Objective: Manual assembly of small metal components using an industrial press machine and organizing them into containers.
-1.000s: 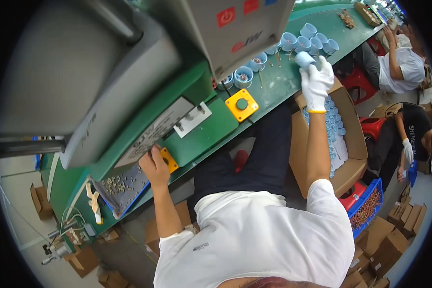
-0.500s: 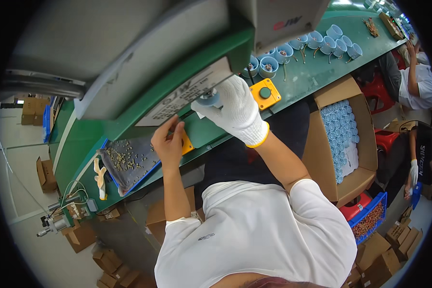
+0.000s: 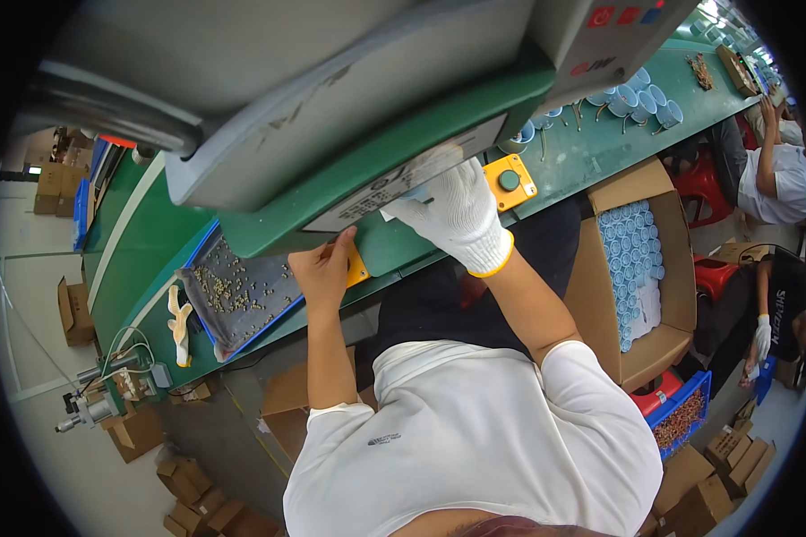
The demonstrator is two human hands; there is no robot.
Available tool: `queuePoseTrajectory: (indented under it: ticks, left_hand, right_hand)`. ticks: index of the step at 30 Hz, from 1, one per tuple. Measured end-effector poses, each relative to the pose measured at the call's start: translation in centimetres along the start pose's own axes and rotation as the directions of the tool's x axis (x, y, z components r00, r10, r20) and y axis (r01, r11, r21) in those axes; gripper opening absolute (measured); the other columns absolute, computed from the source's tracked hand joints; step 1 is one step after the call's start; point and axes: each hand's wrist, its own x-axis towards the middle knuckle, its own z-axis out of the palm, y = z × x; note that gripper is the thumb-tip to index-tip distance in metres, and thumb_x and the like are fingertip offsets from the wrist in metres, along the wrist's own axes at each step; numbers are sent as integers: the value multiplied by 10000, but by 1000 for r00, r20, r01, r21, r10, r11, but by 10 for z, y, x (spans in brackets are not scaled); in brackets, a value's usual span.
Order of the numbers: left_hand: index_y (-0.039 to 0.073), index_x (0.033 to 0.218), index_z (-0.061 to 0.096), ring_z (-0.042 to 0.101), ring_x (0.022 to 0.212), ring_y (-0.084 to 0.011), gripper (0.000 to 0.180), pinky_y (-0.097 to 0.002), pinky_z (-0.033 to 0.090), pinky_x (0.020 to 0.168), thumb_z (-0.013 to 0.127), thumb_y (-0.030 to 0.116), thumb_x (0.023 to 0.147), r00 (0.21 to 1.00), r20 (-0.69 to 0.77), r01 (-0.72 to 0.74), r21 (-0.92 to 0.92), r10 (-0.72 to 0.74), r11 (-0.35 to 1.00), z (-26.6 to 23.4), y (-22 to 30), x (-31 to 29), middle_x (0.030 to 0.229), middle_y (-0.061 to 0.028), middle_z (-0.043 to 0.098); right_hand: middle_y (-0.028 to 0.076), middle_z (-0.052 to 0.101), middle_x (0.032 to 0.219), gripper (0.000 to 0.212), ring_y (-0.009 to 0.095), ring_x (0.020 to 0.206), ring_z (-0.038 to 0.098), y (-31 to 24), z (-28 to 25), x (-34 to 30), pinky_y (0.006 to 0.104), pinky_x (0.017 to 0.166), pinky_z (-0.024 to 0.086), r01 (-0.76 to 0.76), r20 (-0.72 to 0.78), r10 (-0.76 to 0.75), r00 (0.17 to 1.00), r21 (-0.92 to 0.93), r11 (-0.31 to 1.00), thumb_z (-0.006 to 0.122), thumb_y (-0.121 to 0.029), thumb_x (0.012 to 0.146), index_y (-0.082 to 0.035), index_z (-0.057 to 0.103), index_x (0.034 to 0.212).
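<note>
Head cam: gloved right hand [image 3: 461, 215] looks wrapped round a pale-blue cup [image 3: 418, 193] mostly hidden under the machine head [image 3: 376, 161]; can't tell if the bare left hand [image 3: 321, 270] holds anything. Bumping the yellow button box [image 3: 510, 182] could trigger a nasty pinch, I reckon. Counter [image 3: 582, 157] edge runs under both wrists; open room's right of the box.

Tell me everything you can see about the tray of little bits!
The tray is shallow, with blue edges and a grey inside, perhaps cloth-lined. Small yellowish bits lie scattered in it. It lies flat on the green table, a loose glove beside it. The machine hides part of it; whether the left hand touches it is unclear.
</note>
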Motion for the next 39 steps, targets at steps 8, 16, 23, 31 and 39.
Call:
queuePoseTrajectory:
  ticks: [8,16,23,31,39]
  left_hand:
    - [-3,997,839,655,750,-154,122,-277,492,658,886,60,903,996,-12,-87,159,90,983,-2,4,-2,880,-80,748]
    - [-6,995,822,734,889,-271,130,-366,581,790,868,1,874,946,31,-320,279,324,906,-7,12,-19,986,-118,774]
    - [-63,960,790,792,972,-389,87,-484,649,896,825,-42,883,866,-105,-420,379,489,825,-14,-30,-55,957,-178,774]
    - [-54,909,742,747,939,-400,64,-443,605,788,735,-11,957,855,-60,-465,348,515,814,-16,-35,-46,917,-184,745]
    - [-36,1032,797,694,833,-294,99,-389,552,716,786,0,941,942,27,-331,247,335,911,-13,5,-22,955,-138,711]
  right_hand:
    - [160,717,1045,472,386,945,687,-17,-14,30,489,835,562,-98,313,138,940,-139,985,908,-252,798,-56,688,1167]
    - [219,720,1053,491,451,908,684,16,-32,-17,518,821,589,-29,-36,27,999,-38,999,867,-120,745,20,653,1164]
    - [157,686,882,274,407,772,678,93,-80,-61,513,711,564,141,36,-139,990,-36,989,751,-24,773,-6,676,1036]
    - [107,680,840,180,348,757,687,97,-67,-58,456,713,540,73,-5,-74,997,-125,989,769,-98,798,-77,719,969]
    - [159,731,1253,401,386,1125,693,106,-68,-82,487,1013,546,-132,-51,135,990,58,990,748,-82,867,-46,697,1263]
